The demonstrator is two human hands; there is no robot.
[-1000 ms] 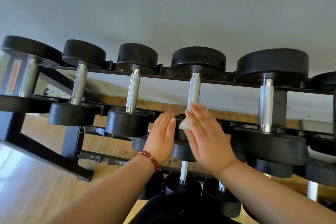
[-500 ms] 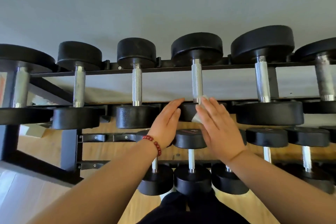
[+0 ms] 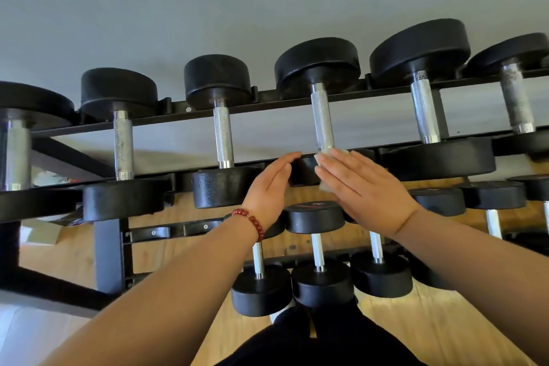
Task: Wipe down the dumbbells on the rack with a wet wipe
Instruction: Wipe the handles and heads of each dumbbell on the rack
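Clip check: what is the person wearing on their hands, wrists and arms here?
No sleeves or gloves are in view. The left hand has a bracelet of round dark red beads at the wrist. The right hand has a bare wrist. No rings or watch show. Black clothing shows at the bottom edge.

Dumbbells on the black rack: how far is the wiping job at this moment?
Done: nothing shows which dumbbells are already wiped. In hand: the right hand presses the white wet wipe with flat fingers on the near head of the black round dumbbell with knurled steel handle, top row; the left hand rests on its other side. Left: probably its handle and the lower row's small black dumbbells.
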